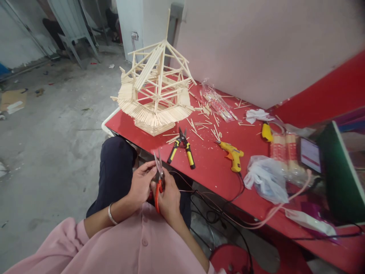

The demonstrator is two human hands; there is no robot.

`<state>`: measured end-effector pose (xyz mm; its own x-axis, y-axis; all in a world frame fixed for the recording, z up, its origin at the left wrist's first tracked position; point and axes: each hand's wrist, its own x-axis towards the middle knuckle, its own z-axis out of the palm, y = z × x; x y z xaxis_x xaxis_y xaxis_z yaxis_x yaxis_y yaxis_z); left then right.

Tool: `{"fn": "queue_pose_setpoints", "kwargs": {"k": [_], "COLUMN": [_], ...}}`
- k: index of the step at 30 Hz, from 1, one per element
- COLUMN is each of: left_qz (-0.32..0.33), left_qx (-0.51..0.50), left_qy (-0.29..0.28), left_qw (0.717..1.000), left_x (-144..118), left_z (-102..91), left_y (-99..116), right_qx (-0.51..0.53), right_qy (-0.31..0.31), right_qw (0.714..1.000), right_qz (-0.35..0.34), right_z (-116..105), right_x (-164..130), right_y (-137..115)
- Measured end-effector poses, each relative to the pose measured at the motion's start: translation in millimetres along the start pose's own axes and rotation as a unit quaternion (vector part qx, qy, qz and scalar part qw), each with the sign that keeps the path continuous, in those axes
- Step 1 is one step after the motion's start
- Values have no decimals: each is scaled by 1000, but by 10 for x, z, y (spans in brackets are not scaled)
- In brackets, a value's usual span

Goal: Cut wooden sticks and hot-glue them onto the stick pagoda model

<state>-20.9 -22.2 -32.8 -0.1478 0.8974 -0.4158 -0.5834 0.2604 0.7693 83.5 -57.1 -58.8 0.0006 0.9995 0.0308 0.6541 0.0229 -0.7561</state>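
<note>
Over my lap, my right hand (pixel 169 196) grips a pair of scissors (pixel 159 165) by the orange handles, blades pointing up and slightly parted. Beside the blades is my left hand (pixel 142 182), thumb and fingers pressed together; whatever they pinch is too small or hidden to make out. Beyond both hands, on the red table, stands a pavilion-like model (pixel 155 99) built from thin wooden sticks, with a partly covered peaked roof frame. Yellow-and-black cutting pliers (pixel 181 148) lie with jaws parted near the table edge. To their right rests a yellow glue gun (pixel 232 154).
Loose sticks and offcuts (pixel 199 125) are scattered on the red table (pixel 208 167). A plastic pack of sticks (pixel 218 102), a clear bag (pixel 266 179) and a phone (pixel 310 155) lie further right. Cables (pixel 216 213) hang below the edge. A chair (pixel 71 26) stands behind.
</note>
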Motion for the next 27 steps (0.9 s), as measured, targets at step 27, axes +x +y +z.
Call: {"fn": "queue_pose_setpoints", "kwargs": {"k": [27], "left_qz": [69], "left_qx": [46], "left_qy": [6], "left_qw": [997], "left_x": [-1], "left_z": [22], "left_y": [-38], "right_qx": [173], "right_qy": [-20], "right_qw": [984], "right_qz": [37], "right_z": [93], "right_x": [-26], "right_y": [-68]}}
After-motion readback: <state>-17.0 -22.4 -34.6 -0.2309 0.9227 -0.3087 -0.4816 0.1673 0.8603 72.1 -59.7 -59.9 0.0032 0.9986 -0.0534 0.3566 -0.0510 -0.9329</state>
